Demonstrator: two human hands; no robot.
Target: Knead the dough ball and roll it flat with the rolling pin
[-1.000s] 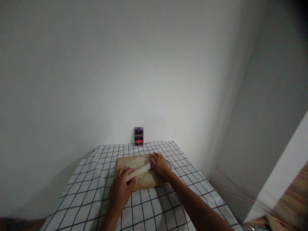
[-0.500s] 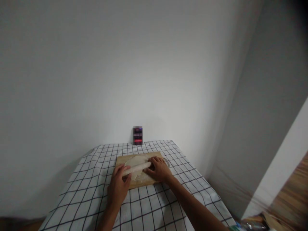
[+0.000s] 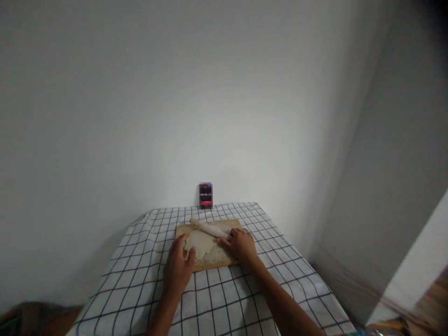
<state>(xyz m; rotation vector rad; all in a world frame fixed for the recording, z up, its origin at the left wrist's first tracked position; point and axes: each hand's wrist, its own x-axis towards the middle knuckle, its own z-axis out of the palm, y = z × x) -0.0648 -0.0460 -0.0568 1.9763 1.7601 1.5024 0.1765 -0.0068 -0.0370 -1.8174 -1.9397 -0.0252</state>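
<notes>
A flattened sheet of pale dough (image 3: 200, 243) with an uneven edge lies on a wooden board (image 3: 210, 267). My right hand (image 3: 242, 243) is closed around the near right end of a floury rolling pin (image 3: 210, 228). The pin slants across the back of the board, its far left end free and reaching the board's back edge. At the board's left edge, my left hand (image 3: 179, 257) is open, thumb and fingers apart beside the dough. Whether its fingertips touch the dough I cannot tell.
The board rests on a table with a white and black checked cloth (image 3: 140, 270). A dark upright object with a blurred-out front (image 3: 206, 196) stands at the table's back, against a pale wall (image 3: 224, 102). Items lie below, past the table's right corner.
My left hand has let go of the rolling pin and opened. The pin has swung, its left end now pointing away toward the back. My right hand still holds the other end.
</notes>
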